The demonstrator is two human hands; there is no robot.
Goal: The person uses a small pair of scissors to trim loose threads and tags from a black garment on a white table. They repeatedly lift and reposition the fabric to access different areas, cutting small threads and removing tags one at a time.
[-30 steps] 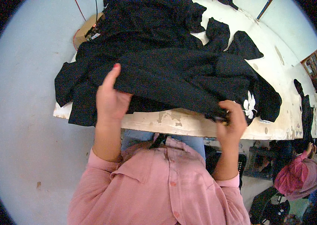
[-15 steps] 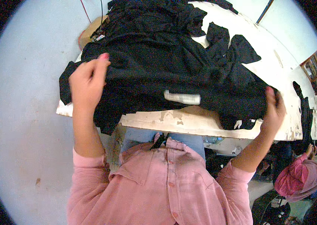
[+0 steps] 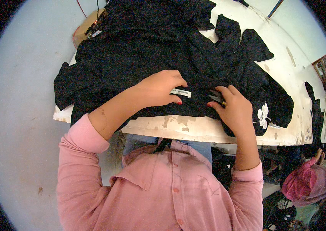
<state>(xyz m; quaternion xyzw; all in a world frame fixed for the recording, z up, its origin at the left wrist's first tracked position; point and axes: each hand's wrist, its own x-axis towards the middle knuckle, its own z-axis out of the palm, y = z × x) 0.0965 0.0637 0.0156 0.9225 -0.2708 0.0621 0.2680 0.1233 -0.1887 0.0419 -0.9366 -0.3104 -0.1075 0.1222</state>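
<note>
A black garment (image 3: 139, 50) lies spread over the pale table, and a small white label (image 3: 181, 92) sits on it near the middle. My left hand (image 3: 163, 88) reaches in from the left, its thumb and forefinger apart on either side of the label's left end. Just right of the label, my right hand (image 3: 234, 107) is closed around a small dark tool (image 3: 217, 96) that looks like thread snips, partly hidden by the fingers. A white flower motif (image 3: 263, 115) shows on the black cloth beside my right wrist.
The pale, stained tabletop (image 3: 159, 127) ends at its front edge close to my body. More black cloth (image 3: 317, 119) lies farther right. A person in pink (image 3: 301, 181) is at the lower right. A brown object with wires (image 3: 87, 30) stands at the far left.
Both hands have come inward from the garment's left and right sides to the label. The cloth has shifted and lies flatter, the label is now still, and the flower motif shows fully.
</note>
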